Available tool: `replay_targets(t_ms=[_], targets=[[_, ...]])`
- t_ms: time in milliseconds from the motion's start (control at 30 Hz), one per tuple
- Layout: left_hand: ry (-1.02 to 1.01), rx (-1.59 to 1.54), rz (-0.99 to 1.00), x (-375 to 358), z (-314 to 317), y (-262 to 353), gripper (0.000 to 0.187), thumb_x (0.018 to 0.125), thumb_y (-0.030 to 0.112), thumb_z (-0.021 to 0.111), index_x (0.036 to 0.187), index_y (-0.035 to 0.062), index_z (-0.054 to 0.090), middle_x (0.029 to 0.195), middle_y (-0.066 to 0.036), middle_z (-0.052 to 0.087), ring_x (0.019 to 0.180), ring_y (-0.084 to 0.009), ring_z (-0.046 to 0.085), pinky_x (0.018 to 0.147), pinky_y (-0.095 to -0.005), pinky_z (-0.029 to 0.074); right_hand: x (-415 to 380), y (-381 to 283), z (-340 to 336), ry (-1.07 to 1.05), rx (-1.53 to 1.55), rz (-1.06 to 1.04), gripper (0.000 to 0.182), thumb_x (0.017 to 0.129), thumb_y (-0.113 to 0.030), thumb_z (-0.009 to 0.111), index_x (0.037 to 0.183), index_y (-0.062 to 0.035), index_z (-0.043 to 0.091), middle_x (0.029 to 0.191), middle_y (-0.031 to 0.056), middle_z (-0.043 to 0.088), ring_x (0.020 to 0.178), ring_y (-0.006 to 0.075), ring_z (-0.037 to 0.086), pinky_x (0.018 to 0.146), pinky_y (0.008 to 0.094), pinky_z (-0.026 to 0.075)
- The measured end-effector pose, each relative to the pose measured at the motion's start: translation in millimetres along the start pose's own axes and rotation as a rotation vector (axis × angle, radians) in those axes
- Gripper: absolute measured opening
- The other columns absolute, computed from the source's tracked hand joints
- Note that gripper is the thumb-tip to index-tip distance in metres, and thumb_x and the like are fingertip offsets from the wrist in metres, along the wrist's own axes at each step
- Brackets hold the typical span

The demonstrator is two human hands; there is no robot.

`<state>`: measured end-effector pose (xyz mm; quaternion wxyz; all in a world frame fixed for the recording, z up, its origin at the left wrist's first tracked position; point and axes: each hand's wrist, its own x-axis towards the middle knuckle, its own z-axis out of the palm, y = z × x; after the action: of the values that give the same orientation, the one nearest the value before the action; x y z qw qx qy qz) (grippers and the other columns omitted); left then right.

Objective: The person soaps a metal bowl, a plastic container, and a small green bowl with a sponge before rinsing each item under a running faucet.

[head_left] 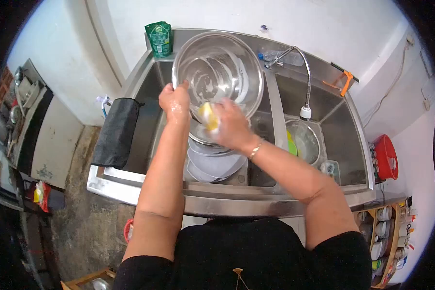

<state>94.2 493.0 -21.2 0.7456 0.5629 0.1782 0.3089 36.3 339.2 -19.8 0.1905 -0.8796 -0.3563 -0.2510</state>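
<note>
Soapy steel bowl (229,60) tilts above the sink's (227,203) left basin — left hand (175,100) pinching its near-left rim, right hand (225,123) curled round a yellow sponge (209,116) at the near rim.

The left hand (175,102) grips a soapy metal bowl (217,72) (tilted), the right (229,124) a yellow sponge (209,116).

White walls (314,19) are surrounding the room, brightly lit. Worn, stained grey flooring (87,193) is showing at left, beside a pale panel (58,140). A wooden rack (394,237) is holding stacked dishes (383,229) at lower right.
</note>
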Motion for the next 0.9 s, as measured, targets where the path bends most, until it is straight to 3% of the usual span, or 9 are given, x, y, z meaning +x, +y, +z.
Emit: replay_targets(t_ms=[100,233,300,400,567,633,767,867,900], targets=[[0.01,0.075,-0.08,-12,-2,21,0.011,0.07,0.009,0.065,0.07,-0.0008,0.06,0.062,-0.001,0.056,0.056,-0.0096,0.048,0.054,-0.0274,0.04,18,-26,13,0.109,0.175,0.133,0.056,0.057,-0.021,0.072,0.104,-0.0005,0.05,0.095,0.0162,0.048,0.09,0.0313,0.05,0.078,0.037,0.042],[-0.146,-0.085,-0.201,3,-29,48,0.017,0.07,0.007,0.063,0.083,-0.0028,0.059,0.072,-0.005,0.059,0.061,-0.0132,0.054,0.058,-0.0278,0.042,-8,9,5,-0.063,0.074,0.03,0.047,0.059,-0.016,0.069,0.101,-0.0028,0.051,0.097,0.0131,0.05,0.092,0.0303,0.051,0.079,0.0377,0.041],[-0.189,-0.068,-0.262,9,-36,55,0.021,0.07,0.005,0.062,0.089,-0.0042,0.058,0.076,-0.007,0.059,0.062,-0.0149,0.055,0.059,-0.0286,0.043,-14,33,-8,-0.062,-0.185,-0.245,0.043,0.058,-0.015,0.068,0.097,-0.0053,0.054,0.096,0.0112,0.052,0.093,0.0294,0.051,0.081,0.0386,0.04],[-0.116,-0.048,-0.232,10,-32,47,0.021,0.069,0.003,0.062,0.088,-0.0041,0.058,0.076,-0.008,0.06,0.064,-0.0147,0.055,0.061,-0.0281,0.043,-4,29,1,-0.004,-0.223,-0.337,0.031,0.06,-0.013,0.064,0.09,-0.0077,0.056,0.084,0.0091,0.052,0.087,0.0263,0.052,0.074,0.0375,0.038],[-0.063,-0.055,-0.213,14,-29,37,0.021,0.069,0.003,0.063,0.088,-0.0047,0.059,0.078,-0.009,0.06,0.065,-0.0148,0.055,0.06,-0.0285,0.043,19,-25,6,-0.109,-0.068,-0.015,0.034,0.059,-0.015,0.068,0.091,-0.0095,0.056,0.086,0.0089,0.053,0.087,0.0268,0.053,0.076,0.038,0.039],[-0.165,-0.061,-0.253,14,-36,43,0.027,0.07,0.002,0.062,0.095,-0.0053,0.055,0.078,-0.009,0.058,0.069,-0.02,0.056,0.062,-0.0317,0.045,5,-6,11,-0.118,0.049,-0.066,0.037,0.059,-0.015,0.069,0.092,-0.0097,0.055,0.085,0.0083,0.053,0.088,0.0272,0.053,0.077,0.038,0.039],[-0.211,-0.012,-0.283,27,-47,44,0.02,0.068,0.006,0.065,0.084,-0.0041,0.059,0.076,-0.007,0.06,0.064,-0.0152,0.056,0.058,-0.0289,0.043,-4,44,-10,-0.086,-0.296,-0.314,0.019,0.065,-0.012,0.059,0.084,-0.0109,0.058,0.083,0.0072,0.054,0.087,0.0238,0.053,0.078,0.0378,0.039],[0.045,0.412,0.071,31,-43,29,0.035,0.063,0.02,0.071,0.083,-0.0048,0.055,0.074,-0.016,0.06,0.067,-0.026,0.059,0.066,-0.0346,0.045,10,35,-22,0.001,-0.339,-0.35,0.012,0.067,-0.01,0.053,0.078,-0.0114,0.059,0.079,0.0056,0.054,0.085,0.0223,0.053,0.077,0.0374,0.039],[0.039,0.411,0.072,23,-42,34,0.035,0.063,0.02,0.071,0.083,-0.0048,0.055,0.074,-0.016,0.06,0.067,-0.026,0.059,0.066,-0.0346,0.045,12,33,-24,0.002,-0.344,-0.346,0.012,0.067,-0.01,0.053,0.078,-0.0114,0.059,0.079,0.0056,0.054,0.085,0.0223,0.053,0.077,0.0374,0.039]])
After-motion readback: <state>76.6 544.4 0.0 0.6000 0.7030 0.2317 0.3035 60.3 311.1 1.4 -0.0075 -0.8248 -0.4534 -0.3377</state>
